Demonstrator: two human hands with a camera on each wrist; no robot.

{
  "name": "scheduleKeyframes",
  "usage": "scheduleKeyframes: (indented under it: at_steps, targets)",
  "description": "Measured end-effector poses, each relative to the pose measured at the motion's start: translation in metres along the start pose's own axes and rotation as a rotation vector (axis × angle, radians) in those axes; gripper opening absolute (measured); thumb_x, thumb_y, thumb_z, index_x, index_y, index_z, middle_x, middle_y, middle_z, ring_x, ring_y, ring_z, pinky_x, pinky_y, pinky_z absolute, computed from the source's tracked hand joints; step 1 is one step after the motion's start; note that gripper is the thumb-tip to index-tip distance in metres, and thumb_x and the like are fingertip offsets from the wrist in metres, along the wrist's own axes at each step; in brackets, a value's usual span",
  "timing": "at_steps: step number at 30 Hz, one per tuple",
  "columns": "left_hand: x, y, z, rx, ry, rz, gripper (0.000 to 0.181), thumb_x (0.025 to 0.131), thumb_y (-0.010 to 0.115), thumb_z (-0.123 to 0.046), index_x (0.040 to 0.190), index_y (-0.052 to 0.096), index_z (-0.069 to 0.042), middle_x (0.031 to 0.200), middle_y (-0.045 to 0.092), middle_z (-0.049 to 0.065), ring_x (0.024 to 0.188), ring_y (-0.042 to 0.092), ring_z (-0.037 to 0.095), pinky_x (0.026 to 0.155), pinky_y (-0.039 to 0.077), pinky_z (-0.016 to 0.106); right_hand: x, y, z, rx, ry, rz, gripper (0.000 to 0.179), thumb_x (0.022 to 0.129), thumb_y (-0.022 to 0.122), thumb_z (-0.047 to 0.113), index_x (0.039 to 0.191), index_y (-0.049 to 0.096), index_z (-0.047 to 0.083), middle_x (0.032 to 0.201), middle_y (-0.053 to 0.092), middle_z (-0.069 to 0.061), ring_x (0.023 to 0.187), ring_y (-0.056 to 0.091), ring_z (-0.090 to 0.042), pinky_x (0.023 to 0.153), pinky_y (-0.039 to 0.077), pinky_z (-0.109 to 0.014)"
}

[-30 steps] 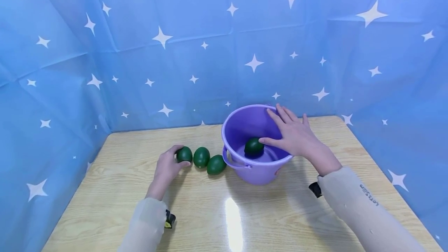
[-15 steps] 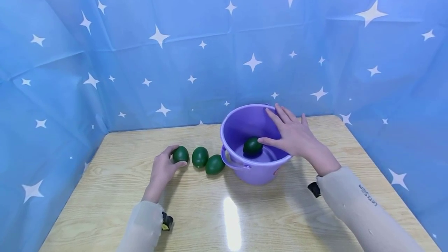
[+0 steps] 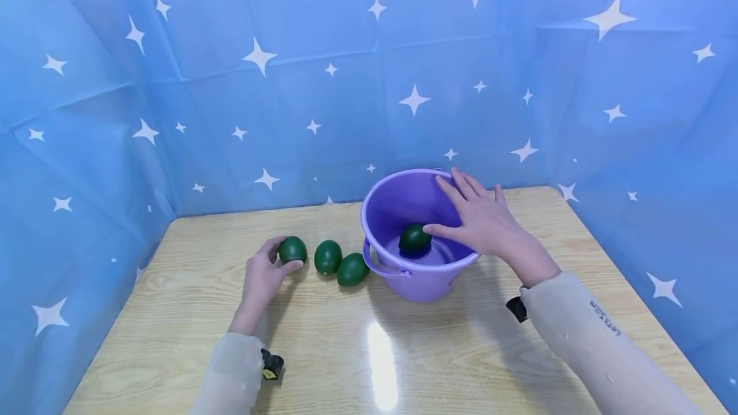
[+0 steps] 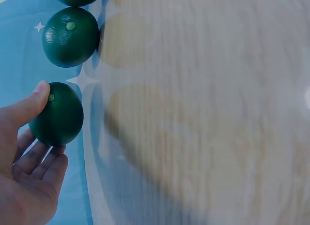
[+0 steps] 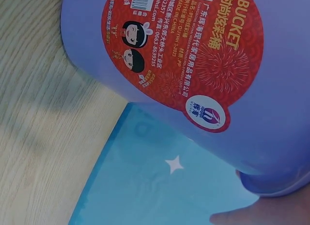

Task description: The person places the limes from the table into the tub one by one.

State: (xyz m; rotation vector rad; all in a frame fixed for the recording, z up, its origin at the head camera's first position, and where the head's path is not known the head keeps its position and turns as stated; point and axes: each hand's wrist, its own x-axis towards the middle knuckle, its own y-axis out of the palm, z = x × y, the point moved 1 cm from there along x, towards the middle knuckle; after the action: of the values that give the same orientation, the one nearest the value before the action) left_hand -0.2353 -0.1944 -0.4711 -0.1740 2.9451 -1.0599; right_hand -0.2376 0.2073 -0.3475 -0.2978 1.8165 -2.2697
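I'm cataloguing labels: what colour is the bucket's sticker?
The sticker is mainly red; the right wrist view shows it best.

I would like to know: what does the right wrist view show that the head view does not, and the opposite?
Only the right wrist view: the readable face of the red label, with the word BUCKET; the head view catches just a sliver of red.

Only the head view: the left hand holding one green fruit, two more nearby, and a fourth inside the purple bucket.

Both: the bucket, the right hand at its rim, wooden table, blue star-patterned cloth.
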Motion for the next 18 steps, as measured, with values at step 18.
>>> scheduleKeyframes:
  at_steps: [18]
  targets:
    - [0.000, 0.001, -0.011, -0.177, -0.021, 0.008, 0.068, 0.087, 0.078, -0.018, 0.147, 0.046, -0.007, 0.151, 0.047, 0.019, 0.142, 0.045, 0.034, 0.115, 0.045, 0.041, -0.001, 0.000, 0.000, -0.007, 0.000, -0.009, 0.098, 0.088, 0.051, 0.074, 0.162, 0.014, 0.021, 0.168, 0.003, -0.017, 0.154, 0.007, -0.043, 0.111, 0.005, -0.083]
